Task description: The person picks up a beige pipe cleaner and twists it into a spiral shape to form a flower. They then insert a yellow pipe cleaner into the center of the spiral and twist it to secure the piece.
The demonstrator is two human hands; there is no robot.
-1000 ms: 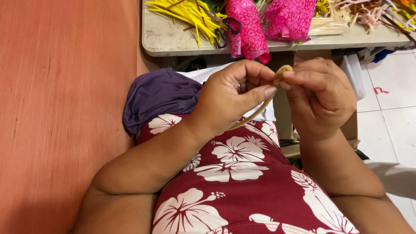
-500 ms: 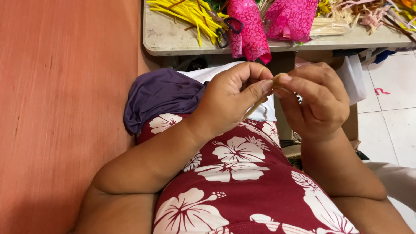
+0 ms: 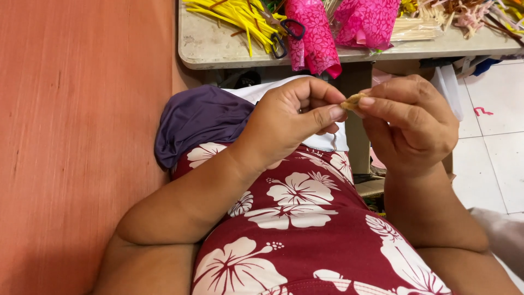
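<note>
Since a moment before, the two hands had hardly moved; they stayed close together in front of the body, and the small tan piece [image 3: 353, 100] between them now showed a little more than it did then. The left hand [image 3: 289, 123] was curled, with its thumb stretched out to the right and its fingers [image 3: 327, 93] bent over on top, pinched on the left end of the tan piece. The right hand [image 3: 412, 123] faced it, with its fingers [image 3: 382, 104] pointing left and pinched shut on the other end of the same piece. So the tan piece was held up in the air by both hands, just below the front edge of the bench [image 3: 218, 46] and above the lap. Both arms were bent and rested near a red dress with white flowers [image 3: 295, 218]. A purple cloth [image 3: 199, 120] lay on the lap, to the left of the left hand. On the bench, near its front edge, lay a heap of yellow strips [image 3: 234, 13], a pair of scissors with dark handles [image 3: 286, 33], and two pink wrapped bundles [image 3: 349, 24], one of them hanging over the front edge. Pale thin sticks [image 3: 415, 27] lay toward the right end of the bench. An orange-brown wall [image 3: 82, 136] stood on the left, and white floor tiles [image 3: 496, 147] showed on the right.
</note>
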